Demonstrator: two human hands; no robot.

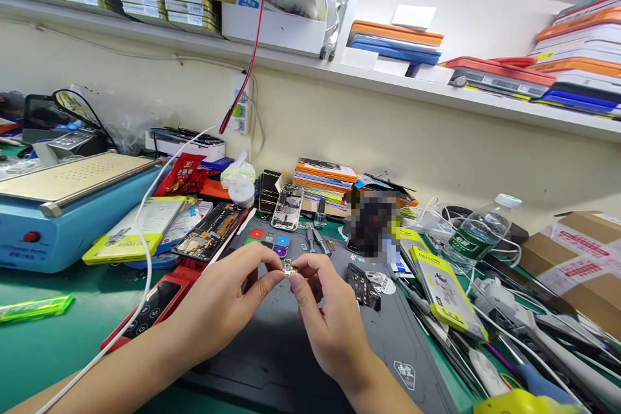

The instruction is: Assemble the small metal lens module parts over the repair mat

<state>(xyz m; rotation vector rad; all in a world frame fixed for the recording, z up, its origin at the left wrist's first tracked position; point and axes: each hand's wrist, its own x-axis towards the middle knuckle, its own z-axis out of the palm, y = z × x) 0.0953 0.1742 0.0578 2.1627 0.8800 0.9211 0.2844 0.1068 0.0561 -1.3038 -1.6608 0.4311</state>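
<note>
Between my fingertips, above the dark grey work mat (272, 362), is a small silvery-gold phone component (288, 267); its exact kind is too small to make out. My left hand (242, 294) pinches it from the left with thumb and index finger. From the other side my right hand (325, 314) grips it the same way, its other fingers curled under. Just beyond the hands lie coloured square pads (274, 242) and two grey screwdrivers (315, 239). A black circuit-like phone part (363, 286) rests to the right of my right hand.
An opened phone (211, 231) and a red device with buttons (150, 310) lie left, near a blue heating plate (82, 213). A white cable (145, 239) crosses my left forearm. Rightward are yellow battery packs (446, 291), a water bottle (478, 236), tools and a cardboard box (577, 265).
</note>
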